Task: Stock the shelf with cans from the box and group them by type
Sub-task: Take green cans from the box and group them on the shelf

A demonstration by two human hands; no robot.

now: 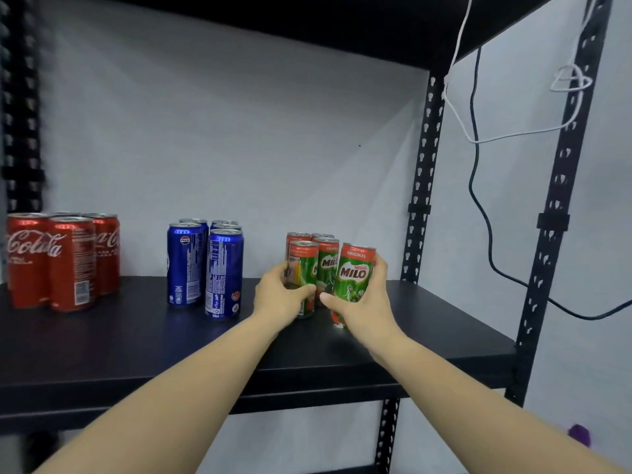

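Three groups of cans stand on the black shelf [136,336]. Red Coca-Cola cans [61,261] are at the left, blue Pepsi cans [205,268] in the middle, green Milo cans [326,265] at the right. My left hand [284,295] wraps around the front left Milo can [304,265]. My right hand [362,309] grips the front right Milo can [355,271], which stands at the group's right side. Whether that can touches the shelf is hidden by my hand. The box is out of view.
A black slotted upright [422,186] rises just right of the Milo cans, and another [561,200] stands nearer the front. White and black cables [478,186] hang at the right. An upper shelf board [307,18] overhangs. Bare shelf lies between the can groups.
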